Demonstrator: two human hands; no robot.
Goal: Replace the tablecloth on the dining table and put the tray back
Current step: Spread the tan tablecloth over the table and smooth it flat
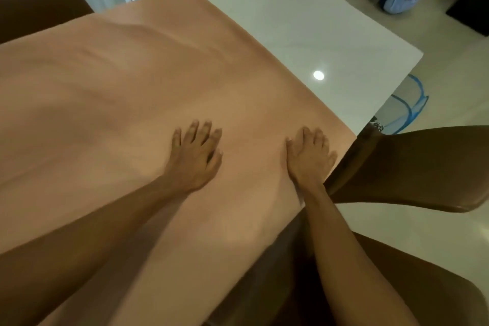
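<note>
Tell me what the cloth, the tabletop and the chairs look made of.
Cloth: soft woven fabric, matte peach; it ripples in shallow folds.
Tabletop: glossy white, perhaps glass or lacquer; it mirrors a round light.
Chairs: smooth brown, likely leather or vinyl; faint sheen.

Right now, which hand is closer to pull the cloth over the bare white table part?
Probably the right. The right hand lies flat at the edge of the tablecloth nearest the bare white table; the left hand rests flat further in on the cloth.
</note>
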